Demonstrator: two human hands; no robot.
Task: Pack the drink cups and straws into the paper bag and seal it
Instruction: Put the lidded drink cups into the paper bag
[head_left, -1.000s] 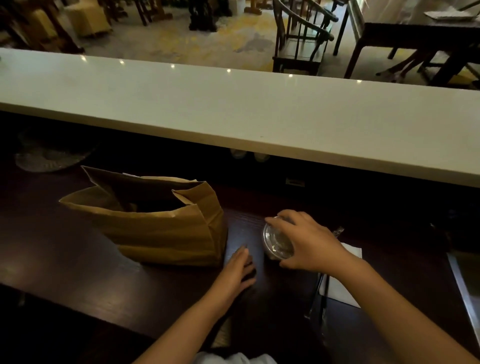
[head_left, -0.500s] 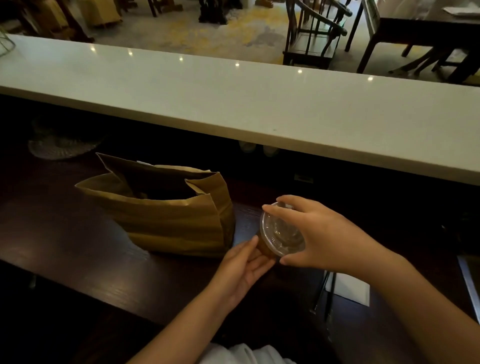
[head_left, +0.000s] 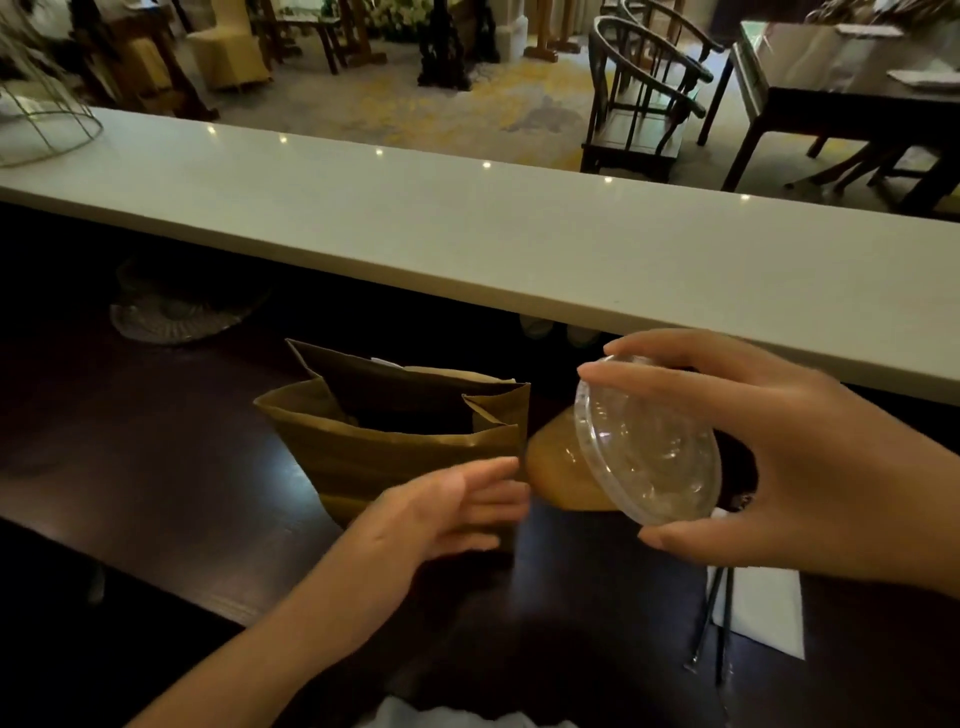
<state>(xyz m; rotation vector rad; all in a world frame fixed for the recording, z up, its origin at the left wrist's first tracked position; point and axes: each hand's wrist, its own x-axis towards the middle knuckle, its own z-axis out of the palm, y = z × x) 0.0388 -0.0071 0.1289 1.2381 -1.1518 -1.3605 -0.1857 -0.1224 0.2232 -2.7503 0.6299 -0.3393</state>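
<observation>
A brown paper bag (head_left: 395, 452) stands open on the dark counter (head_left: 130, 467). Just right of it, my right hand (head_left: 810, 467) holds a clear drink cup (head_left: 623, 457) with amber liquid by its plastic lid, lifted off the counter and tilted so the lid faces me. My left hand (head_left: 441, 514) is open below the cup's base, fingers apart, beside the bag's right edge; I cannot tell whether it touches the cup. Dark straws (head_left: 711, 623) lie at lower right, partly across a white napkin (head_left: 763, 608).
A long white raised countertop (head_left: 467, 234) runs across just beyond the bag. A clear glass dish (head_left: 171, 317) sits in the shadow at far left. A wire cage shape (head_left: 41, 119) stands on the white top. Chairs and tables fill the room behind.
My right hand has lifted the cup off the counter, raised and tilted it. My left hand rose from the counter and came in under the cup.
</observation>
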